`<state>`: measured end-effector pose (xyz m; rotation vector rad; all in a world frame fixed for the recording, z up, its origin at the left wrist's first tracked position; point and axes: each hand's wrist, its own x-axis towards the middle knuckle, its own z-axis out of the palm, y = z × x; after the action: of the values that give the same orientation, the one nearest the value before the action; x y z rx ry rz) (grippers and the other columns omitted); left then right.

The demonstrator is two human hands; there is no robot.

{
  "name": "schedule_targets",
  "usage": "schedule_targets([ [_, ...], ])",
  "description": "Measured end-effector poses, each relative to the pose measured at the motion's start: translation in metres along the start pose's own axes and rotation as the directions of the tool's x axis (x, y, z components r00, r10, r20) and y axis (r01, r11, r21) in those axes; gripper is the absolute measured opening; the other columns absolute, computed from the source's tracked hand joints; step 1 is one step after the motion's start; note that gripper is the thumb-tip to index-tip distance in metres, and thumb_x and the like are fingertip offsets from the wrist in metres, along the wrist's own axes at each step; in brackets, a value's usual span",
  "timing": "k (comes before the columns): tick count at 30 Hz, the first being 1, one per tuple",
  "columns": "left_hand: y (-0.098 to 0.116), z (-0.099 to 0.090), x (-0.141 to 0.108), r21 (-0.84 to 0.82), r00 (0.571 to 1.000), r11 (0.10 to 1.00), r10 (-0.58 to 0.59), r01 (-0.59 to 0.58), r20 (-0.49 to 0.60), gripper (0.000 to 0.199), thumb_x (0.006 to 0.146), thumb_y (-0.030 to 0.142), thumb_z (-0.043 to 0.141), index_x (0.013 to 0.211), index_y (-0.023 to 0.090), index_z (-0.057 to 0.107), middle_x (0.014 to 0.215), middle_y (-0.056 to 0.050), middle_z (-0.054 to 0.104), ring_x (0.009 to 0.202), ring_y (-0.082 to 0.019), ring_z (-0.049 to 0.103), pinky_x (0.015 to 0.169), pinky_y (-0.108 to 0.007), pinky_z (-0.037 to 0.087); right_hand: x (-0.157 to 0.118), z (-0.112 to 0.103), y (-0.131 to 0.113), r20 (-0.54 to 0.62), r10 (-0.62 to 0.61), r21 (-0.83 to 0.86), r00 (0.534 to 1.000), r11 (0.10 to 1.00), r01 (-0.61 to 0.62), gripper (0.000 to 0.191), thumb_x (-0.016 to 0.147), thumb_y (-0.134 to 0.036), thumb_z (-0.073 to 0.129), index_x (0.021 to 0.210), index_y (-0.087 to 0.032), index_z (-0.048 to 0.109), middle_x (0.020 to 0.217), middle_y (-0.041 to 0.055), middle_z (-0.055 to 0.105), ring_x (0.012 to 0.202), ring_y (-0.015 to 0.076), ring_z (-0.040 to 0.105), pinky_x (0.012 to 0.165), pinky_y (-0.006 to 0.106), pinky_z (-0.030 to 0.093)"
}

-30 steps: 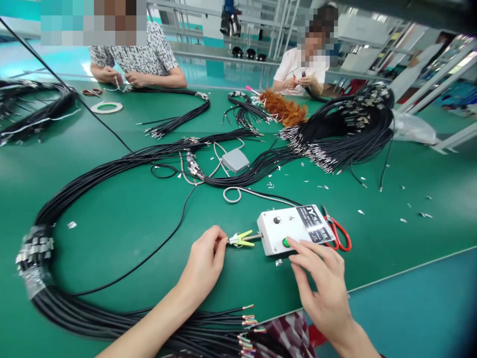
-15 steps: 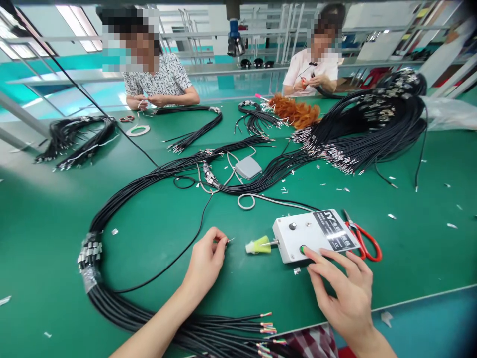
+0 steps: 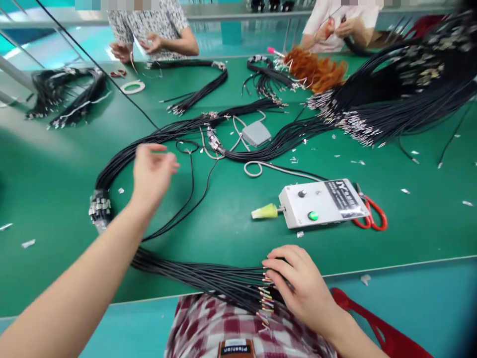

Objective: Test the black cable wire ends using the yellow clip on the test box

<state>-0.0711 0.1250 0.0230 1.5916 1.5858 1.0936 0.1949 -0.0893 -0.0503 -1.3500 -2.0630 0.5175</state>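
Cables, thin and black with coloured wire ends, lie at 6 o'clock; our half-curled right hand touches those ends at 5, any grip unclear. A white rectangular box with 1 green button sits toward 3. Our left hand, fingers and thumb parted, empty, hovers at 9.

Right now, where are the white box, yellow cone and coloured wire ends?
White box [image 3: 316,203]: head view, its top face.
Yellow cone [image 3: 266,212]: head view, its middle.
Coloured wire ends [image 3: 266,297]: head view, mid-cluster.
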Motion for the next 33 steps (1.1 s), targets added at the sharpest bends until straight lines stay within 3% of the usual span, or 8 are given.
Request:
schedule_targets([
  [2,-0.002,0.005,-0.054,0.040,0.965,0.998,0.042,-0.055,0.259,0.018,0.077,0.018,0.070,0.091,0.018,0.059,0.080,0.003,0.063,0.077,-0.016,0.060,0.076,-0.031,0.050,0.000,0.001,0.001,0.029,0.031,0.031,0.999,0.999,-0.032,0.013,0.094,-0.012,0.055,0.100,-0.020,0.062,0.099,0.0058,0.064,0.093,0.0205,0.056,0.082,0.038,0.044],
  [4,-0.003,0.010,-0.106,0.126,0.740,0.958,0.111,-0.256,0.663,0.011,0.080,0.018,0.067,0.090,0.020,0.063,0.092,-0.003,0.066,0.087,-0.022,0.060,0.081,-0.036,0.050,0.003,-0.001,0.001,0.050,0.054,0.051,0.997,0.997,-0.057,0.011,0.095,-0.013,0.054,0.096,-0.020,0.061,0.095,0.0046,0.063,0.090,0.0196,0.055,0.079,0.037,0.043],
  [5,-0.004,0.011,-0.126,0.226,0.664,0.897,0.094,-0.381,0.742,0.011,0.086,0.015,0.059,0.095,0.019,0.064,0.096,-0.006,0.066,0.088,-0.024,0.059,0.082,-0.040,0.049,0.005,-0.003,0.001,0.056,0.063,0.057,0.996,0.996,-0.066,0.010,0.095,-0.013,0.054,0.095,-0.021,0.061,0.094,0.0042,0.063,0.090,0.0194,0.055,0.078,0.037,0.043],
  [7,-0.006,0.012,-0.149,0.348,0.578,0.775,0.026,-0.527,0.816,0.018,0.094,0.013,0.044,0.099,0.018,0.061,0.097,-0.008,0.063,0.087,-0.026,0.056,0.080,-0.044,0.048,0.008,-0.006,0.000,0.067,0.078,0.079,0.995,0.993,-0.083,0.010,0.096,-0.014,0.053,0.095,-0.022,0.060,0.094,0.0032,0.063,0.090,0.0192,0.055,0.078,0.037,0.042],
  [11,-0.004,0.010,-0.145,0.387,0.531,0.730,-0.040,-0.563,0.847,0.024,0.098,0.012,0.034,0.084,0.018,0.052,0.088,-0.007,0.058,0.081,-0.024,0.052,0.075,-0.039,0.045,0.010,-0.009,-0.003,0.106,0.145,0.211,0.984,0.963,-0.164,0.011,0.097,-0.018,0.053,0.100,-0.026,0.059,0.098,0.0006,0.066,0.095,0.0183,0.058,0.084,0.037,0.042],
  [23,0.011,0.003,-0.131,0.168,0.617,0.979,-0.062,-0.116,0.785,0.014,0.101,0.034,0.037,0.094,0.024,0.044,0.086,0.002,0.051,0.077,-0.016,0.049,0.070,-0.027,0.042,0.007,-0.007,-0.009,0.096,0.335,0.471,0.937,0.814,-0.339,0.021,0.100,-0.029,0.047,0.110,-0.032,0.065,0.105,-0.0005,0.070,0.100,0.0172,0.062,0.090,0.031,0.045],
  [27,0.031,0.033,-0.135,0.048,0.613,0.991,0.038,-0.123,0.789,0.009,0.097,0.027,0.047,0.104,0.025,0.052,0.092,0.002,0.057,0.084,-0.017,0.053,0.073,-0.026,0.043,0.018,-0.012,-0.012,0.133,0.445,0.674,0.886,0.615,-0.410,0.015,0.096,-0.036,0.055,0.102,-0.030,0.068,0.099,-0.0007,0.072,0.094,0.0164,0.065,0.086,0.028,0.048],
  [33,0.041,0.055,-0.132,-0.086,0.656,0.984,0.171,-0.159,0.736,0.013,0.097,0.022,0.046,0.090,0.021,0.057,0.085,0.001,0.058,0.076,-0.014,0.053,0.069,-0.024,0.041,0.034,-0.012,-0.015,0.099,0.492,0.905,0.865,0.316,-0.283,0.026,0.096,-0.042,0.054,0.089,-0.025,0.072,0.080,-0.0002,0.071,0.078,0.0133,0.062,0.075,0.024,0.047],
])
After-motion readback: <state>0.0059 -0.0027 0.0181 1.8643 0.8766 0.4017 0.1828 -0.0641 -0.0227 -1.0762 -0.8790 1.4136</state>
